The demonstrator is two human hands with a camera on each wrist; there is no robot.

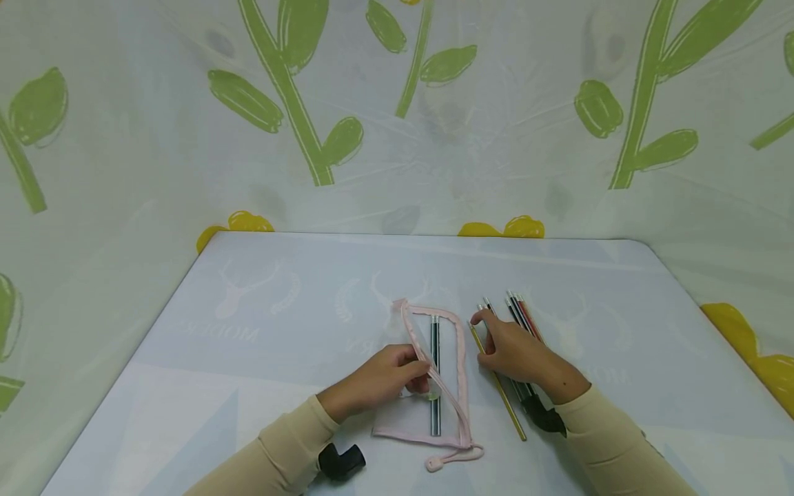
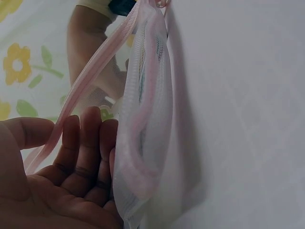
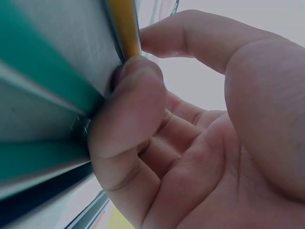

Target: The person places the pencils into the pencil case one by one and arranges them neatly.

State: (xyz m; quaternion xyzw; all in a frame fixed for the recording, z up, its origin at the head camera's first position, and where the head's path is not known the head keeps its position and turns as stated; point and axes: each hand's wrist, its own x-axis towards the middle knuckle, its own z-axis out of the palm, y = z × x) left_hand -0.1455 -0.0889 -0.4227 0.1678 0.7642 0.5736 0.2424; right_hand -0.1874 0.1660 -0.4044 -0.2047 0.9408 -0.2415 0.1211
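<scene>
Pink-trimmed mesh pouch (image 1: pixel 462 351) on the table (image 1: pixel 186 427), with our left hand (image 1: pixel 384 375) at its edge.

We see a see-through white pouch lying lengthwise from near to far, its soft pink border framing dark green and silver pencils (image 1: pixel 435 413) inside, and a pink cord (image 1: pixel 465 454) curling from its near end. Our left thumb and forefinger pinch its pink zip strip (image 2: pixel 90 76), lifting it above the mesh. Just right of the pouch, our right hand (image 1: pixel 517 348) has its forefinger on the far end of a yellow pencil (image 1: pixel 511 406), the thumb beside it; we cannot tell whether they clamp it. More pencils (image 1: pixel 522 310) lie farther right.
</scene>
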